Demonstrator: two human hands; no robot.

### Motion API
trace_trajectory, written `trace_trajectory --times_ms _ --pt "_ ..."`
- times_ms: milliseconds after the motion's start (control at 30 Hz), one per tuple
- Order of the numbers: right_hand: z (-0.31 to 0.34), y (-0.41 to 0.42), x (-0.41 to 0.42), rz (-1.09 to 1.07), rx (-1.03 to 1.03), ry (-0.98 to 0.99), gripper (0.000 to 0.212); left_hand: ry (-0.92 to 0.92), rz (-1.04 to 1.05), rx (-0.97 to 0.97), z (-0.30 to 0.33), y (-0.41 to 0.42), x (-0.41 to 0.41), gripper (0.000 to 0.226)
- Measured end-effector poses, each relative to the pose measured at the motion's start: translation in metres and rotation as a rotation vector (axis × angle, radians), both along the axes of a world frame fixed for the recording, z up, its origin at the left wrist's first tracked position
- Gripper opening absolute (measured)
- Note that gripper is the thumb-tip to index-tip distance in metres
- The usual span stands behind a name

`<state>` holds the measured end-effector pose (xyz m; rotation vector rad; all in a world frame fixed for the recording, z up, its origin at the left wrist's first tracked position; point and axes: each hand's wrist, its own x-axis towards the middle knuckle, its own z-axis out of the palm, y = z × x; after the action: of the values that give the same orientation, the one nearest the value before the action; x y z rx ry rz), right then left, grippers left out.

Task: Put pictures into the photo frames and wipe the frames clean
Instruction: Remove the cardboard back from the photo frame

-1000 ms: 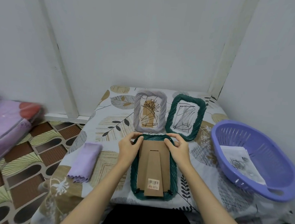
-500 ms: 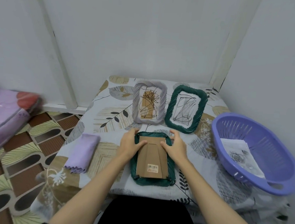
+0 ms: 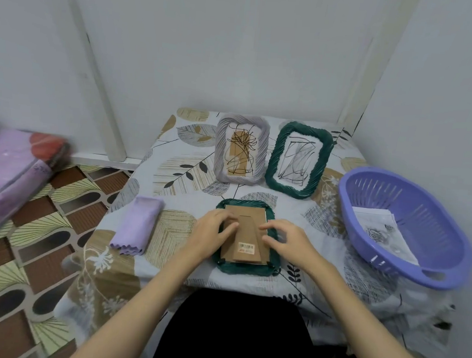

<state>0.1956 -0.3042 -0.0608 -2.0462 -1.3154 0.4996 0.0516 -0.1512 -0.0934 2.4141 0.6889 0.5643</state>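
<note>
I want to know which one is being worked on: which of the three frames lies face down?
The near green frame under both hands, its brown backing up. The grey frame and far green frame show scribbled fronts.

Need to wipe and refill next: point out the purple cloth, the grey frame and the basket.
purple cloth (image 3: 136, 225): head view, middle of the folded top.
grey frame (image 3: 220, 154): head view, its left ribbed border.
basket (image 3: 436, 222): head view, bare slotted inner wall.
</note>
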Motion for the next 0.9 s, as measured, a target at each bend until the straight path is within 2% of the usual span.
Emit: trace_trajectory --times_ms 67,233,300,333,500,900 --pt "0.004 -0.012 -0.007 0.054 -0.042 0.017 0.03 0.013 -0.065 -0.006 -0.001 -0.002 -0.011 0.041" --pt "0.004 -0.033 -0.016 0.107 -0.184 -0.065 0.06 0.075 -0.175 -0.084 0.002 -0.007 -0.041 0.075" --pt "0.0 -0.037 -0.018 0.107 -0.201 -0.102 0.06 0.145 -0.214 -0.08 0.003 -0.01 -0.05 0.091" --pt "-0.002 -0.038 -0.019 0.094 -0.187 -0.115 0.057 0.173 -0.223 -0.073 0.003 -0.012 -0.053 0.091" --pt "-0.01 -0.04 -0.022 0.009 -0.099 -0.093 0.038 0.098 -0.168 -0.121 0.003 -0.024 -0.053 0.04" --pt "-0.009 -0.043 -0.03 -0.001 -0.06 -0.072 0.036 -0.011 -0.094 -0.274 -0.002 -0.039 -0.056 0.028"
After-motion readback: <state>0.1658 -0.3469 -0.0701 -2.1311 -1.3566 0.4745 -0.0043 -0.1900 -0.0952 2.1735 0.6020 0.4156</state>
